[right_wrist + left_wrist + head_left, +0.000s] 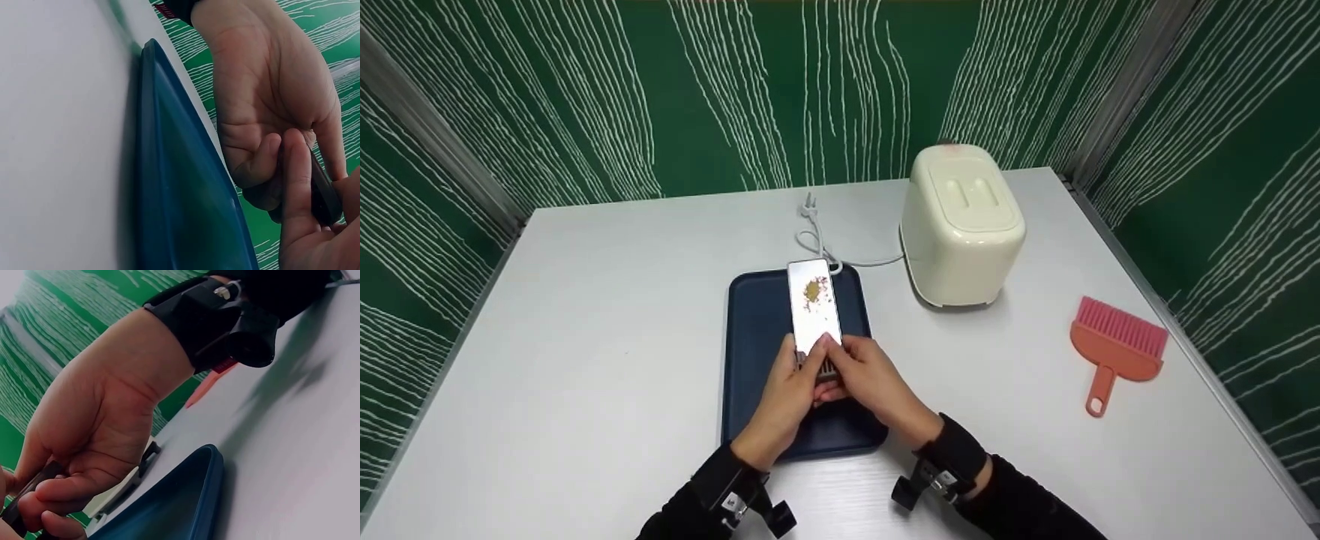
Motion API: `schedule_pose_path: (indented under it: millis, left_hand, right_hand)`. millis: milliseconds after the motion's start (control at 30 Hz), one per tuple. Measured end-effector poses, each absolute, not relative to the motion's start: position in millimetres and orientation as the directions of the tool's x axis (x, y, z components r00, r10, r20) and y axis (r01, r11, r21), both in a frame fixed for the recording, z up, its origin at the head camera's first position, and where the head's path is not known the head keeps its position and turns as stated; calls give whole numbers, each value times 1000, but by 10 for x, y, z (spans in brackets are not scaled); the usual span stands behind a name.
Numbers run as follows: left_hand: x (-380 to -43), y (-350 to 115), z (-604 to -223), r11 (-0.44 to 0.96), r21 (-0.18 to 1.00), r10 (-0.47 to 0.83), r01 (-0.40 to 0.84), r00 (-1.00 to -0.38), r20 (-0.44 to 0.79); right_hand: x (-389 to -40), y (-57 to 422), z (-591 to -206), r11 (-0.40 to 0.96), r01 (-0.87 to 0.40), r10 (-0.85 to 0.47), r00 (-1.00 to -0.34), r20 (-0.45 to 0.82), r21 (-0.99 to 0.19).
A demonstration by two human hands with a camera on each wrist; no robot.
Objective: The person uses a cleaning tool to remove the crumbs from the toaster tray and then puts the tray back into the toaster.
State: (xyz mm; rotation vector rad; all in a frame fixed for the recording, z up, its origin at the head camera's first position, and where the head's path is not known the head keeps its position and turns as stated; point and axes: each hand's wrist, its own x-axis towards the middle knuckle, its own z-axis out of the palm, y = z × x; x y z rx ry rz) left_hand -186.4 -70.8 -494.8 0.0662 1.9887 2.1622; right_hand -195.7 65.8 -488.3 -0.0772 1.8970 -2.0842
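Note:
A slim, bright rectangular crumb tray (816, 315) points away from me above the dark blue serving tray (750, 420). A small heap of brown and reddish crumbs (812, 291) lies towards its far end. My left hand (784, 397) grips the left side of the near end, thumb on top. On the right side, my right hand (883, 384) holds the same end, its thumb meeting the left one. Fingers of both hands curl beneath, where the wrist views show a dark edge of the crumb tray (325, 197).
A cream toaster (960, 225) with a lid on top stands at the back right. Its grey cord and plug (808, 210) lie behind the blue tray. Further right lies a coral hand brush (1117, 345) with pink bristles. Green walls with white streaks border the white table (615, 337).

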Motion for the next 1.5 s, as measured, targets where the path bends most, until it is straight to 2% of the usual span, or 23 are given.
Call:
schedule_pose_path:
  millis: [200,633,800,1033,1367,1500]
  left_hand:
    - [-1858,-728,-4973,-27,997,154,-78,-985,-73]
    - [-1815,-876,-4968,9,988,168,-157,-973,-156]
    - [-1808,-926,-4949,-14,986,172,-164,-972,-159]
    - [-1818,-1016,-4979,-54,978,205,-200,-961,-185]
    - [-1830,-1111,-5001,-121,965,241,-232,-950,-198]
    - [-1822,-1134,-5018,-129,962,239,-241,-949,-206]
  right_hand:
    - [-1916,673,-4830,-15,203,-293,-937,-190,-979]
    - [-1847,680,-4775,392,9,-271,-954,-125,-920]
    - [-1841,823,-4738,462,-35,-278,-955,-107,-886]
    - [-1912,1267,-4692,510,-6,-175,-980,-97,-860]
    - [-1950,2182,-4700,590,36,-5,-999,-48,-807]
    - [-1913,2529,-4703,630,108,53,-994,-96,-769]
